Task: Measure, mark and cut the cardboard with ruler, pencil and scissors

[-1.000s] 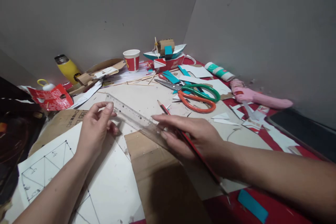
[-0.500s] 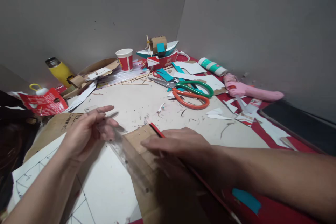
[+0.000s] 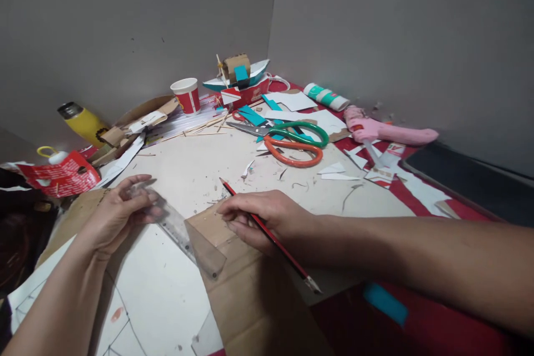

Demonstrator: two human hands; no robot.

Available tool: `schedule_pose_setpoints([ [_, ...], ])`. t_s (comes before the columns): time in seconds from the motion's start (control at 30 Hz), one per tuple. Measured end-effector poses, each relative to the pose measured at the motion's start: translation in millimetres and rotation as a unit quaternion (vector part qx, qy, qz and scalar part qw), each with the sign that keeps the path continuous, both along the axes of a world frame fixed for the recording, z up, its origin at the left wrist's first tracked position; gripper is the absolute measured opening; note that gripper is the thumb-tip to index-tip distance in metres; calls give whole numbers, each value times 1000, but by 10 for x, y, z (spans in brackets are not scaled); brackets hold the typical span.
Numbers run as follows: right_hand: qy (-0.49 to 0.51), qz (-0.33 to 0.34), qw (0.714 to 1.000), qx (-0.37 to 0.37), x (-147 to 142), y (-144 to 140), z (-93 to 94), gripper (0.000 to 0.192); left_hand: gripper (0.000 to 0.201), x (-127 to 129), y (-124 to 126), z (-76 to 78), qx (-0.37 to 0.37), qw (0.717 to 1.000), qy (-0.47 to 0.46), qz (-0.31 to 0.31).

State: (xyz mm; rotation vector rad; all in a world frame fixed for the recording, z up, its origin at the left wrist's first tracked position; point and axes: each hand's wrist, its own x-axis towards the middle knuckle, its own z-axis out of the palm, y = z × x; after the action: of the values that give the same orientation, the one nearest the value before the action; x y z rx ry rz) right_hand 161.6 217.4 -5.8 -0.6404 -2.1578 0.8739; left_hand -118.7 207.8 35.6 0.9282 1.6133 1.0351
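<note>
Swinging down since the earlier frames, the clear plastic ruler (image 3: 181, 228) now lies lower centre-left, its far end over the corner of the brown cardboard piece (image 3: 254, 295) instead of stretching toward frame centre. Left hand (image 3: 112, 214) pinches the ruler's upper-left end, fingers closed narrow on it. Right hand (image 3: 267, 217) has pulled back to centre, palm down on the cardboard's top edge, holding a red pencil (image 3: 269, 236), tip pointing lower right. Ruler looks transparent, long, faintly marked, angled diagonally, resting on white paper (image 3: 162, 289) and cardboard. Green- and orange-handled scissors (image 3: 292, 144) sit upper centre, well apart.
</note>
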Motion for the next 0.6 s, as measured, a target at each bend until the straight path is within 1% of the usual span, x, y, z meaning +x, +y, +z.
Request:
schedule_pose_setpoints([
  [0.03,1,1,1000,-2,-2,1,1,17,62,1,3,0,15,999,40,8],
  [0.07,2,1,1000,-4,-5,2,1,17,60,7,1,13,29,995,99,12],
  [0.1,0,2,1000,-7,-9,2,0,17,57,19,-7,39,43,982,182,14],
  [0.13,-2,2,1000,-10,-14,2,-1,17,52,37,-22,77,52,958,282,8],
  [0.17,-6,1,1000,-14,-18,2,-4,17,47,61,-45,124,56,918,392,-4],
  [0.2,-12,0,1000,-18,-22,2,-8,18,44,88,-73,177,56,865,499,-17],
  [0.23,-15,-1,1000,-20,-25,4,-14,18,45,115,-107,228,52,809,584,-40],
  [0.27,-15,-3,1000,-21,-27,6,-20,18,48,141,-143,274,53,766,638,-62],
  [0.3,-12,-3,1000,-19,-27,10,-28,18,51,161,-179,310,63,744,659,-95],
  [0.33,-8,-4,1000,-17,-27,13,-37,19,55,176,-212,333,81,741,653,-136],
  [0.4,0,-1,1000,-11,-26,21,-53,20,58,189,-260,341,121,767,590,-222],
  [0.43,1,0,1000,-9,-25,23,-59,21,61,189,-271,329,129,779,554,-262],
  [0.5,1,3,1000,-10,-24,26,-64,21,67,183,-268,283,113,789,511,-322],
  [0.6,-3,-3,1000,-17,-24,28,-55,21,74,157,-216,213,58,780,495,-380],
])
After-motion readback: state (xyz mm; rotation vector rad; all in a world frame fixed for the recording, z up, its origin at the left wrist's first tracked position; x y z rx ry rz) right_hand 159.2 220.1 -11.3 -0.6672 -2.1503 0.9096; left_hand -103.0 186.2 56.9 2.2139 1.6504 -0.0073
